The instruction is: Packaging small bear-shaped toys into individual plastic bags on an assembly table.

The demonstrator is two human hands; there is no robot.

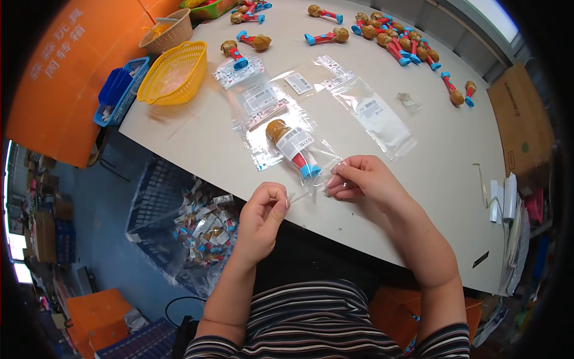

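A toy (299, 159) is lying in a clear bag (321, 154) on the table (454, 203). At seven o'clock from it, the left hand (261, 214) is pinching a thin clear strip (299, 196), maybe part of the bag. At four o'clock, the right hand (366, 178) is tightly pinching the bag's edge. At ten o'clock, a yellow basket (190, 76) is sitting.

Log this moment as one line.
clear bag: toy inside; left hand: pinched at near end; right hand: pinching right edge; loose toys: far tabletop
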